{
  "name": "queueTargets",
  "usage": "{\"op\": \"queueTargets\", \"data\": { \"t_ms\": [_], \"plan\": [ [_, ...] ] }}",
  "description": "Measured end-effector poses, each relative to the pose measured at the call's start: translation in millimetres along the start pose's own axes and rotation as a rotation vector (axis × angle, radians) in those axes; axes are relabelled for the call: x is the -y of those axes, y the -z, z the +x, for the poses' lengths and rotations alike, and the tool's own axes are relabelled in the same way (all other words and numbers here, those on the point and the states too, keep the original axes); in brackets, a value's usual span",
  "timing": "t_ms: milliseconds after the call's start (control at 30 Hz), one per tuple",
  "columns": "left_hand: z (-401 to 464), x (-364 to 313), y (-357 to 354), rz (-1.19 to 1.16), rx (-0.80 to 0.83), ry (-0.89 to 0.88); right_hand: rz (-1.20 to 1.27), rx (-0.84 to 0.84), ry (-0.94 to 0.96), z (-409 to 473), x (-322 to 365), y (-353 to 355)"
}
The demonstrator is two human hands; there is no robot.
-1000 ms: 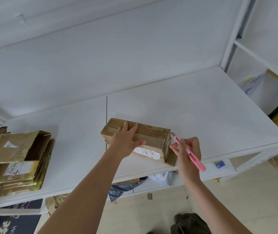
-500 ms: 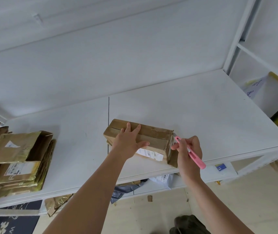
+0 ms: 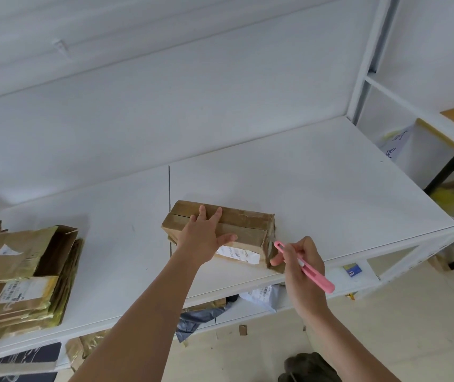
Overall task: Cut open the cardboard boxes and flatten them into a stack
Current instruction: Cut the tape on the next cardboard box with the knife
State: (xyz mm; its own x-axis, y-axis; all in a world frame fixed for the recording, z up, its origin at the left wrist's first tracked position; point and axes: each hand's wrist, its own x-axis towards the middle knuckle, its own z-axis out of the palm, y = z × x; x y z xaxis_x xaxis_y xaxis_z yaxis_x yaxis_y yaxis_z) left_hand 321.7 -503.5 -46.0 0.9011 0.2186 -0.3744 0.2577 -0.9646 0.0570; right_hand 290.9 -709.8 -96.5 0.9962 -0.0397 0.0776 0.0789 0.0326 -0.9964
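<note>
Forearms reach up from the bottom of my view toward a white shelf. My left arm runs diagonally from the lower left, and my left hand lies palm down on top of the box, fingers straight and spread, thumb stretched out to the right along the box's near top edge. It presses flat and grips nothing. My right arm comes up from the lower right, wrist bent inward, so that my right hand sits just beside the box's right end.

Print is scarce. The box carries a white label with a barcode on its near side; the text is too small for me to read. Labels on the flattened stack at the shelf's left end are also illegible. A white sheet behind the right upright bears dark handwritten characters I cannot make out.

My right hand's fingers curl around a pink cutter, held like a pen, its tip pointing up-left toward the box's right end, its tail sticking out down-right past my palm. One fingertip touches the box's lower right corner. Whether the blade meets the cardboard I cannot tell.

The box sits near the shelf's front edge, about mid-shelf, closed and taped, well apart from the stack.
</note>
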Motion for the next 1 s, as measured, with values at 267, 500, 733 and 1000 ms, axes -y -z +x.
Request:
{"op": "queueTargets", "data": {
  "t_ms": [267, 500, 733, 1000],
  "plan": [
    [-1, 2, -3, -0.008, -0.004, -0.002, 0.036, -0.070, -0.038, 26, -4, -6],
    [2, 3, -5, -0.002, -0.007, 0.004, -0.001, -0.025, -0.027, 14, 3, -8],
    [2, 1, -2, -0.036, 0.008, 0.012, -0.014, 0.129, 0.010, -14, 1, 1],
    [3, 1, -2, -0.018, 0.004, 0.009, 0.001, 0.076, 0.056, 16, 5, -2]
  ]
}}
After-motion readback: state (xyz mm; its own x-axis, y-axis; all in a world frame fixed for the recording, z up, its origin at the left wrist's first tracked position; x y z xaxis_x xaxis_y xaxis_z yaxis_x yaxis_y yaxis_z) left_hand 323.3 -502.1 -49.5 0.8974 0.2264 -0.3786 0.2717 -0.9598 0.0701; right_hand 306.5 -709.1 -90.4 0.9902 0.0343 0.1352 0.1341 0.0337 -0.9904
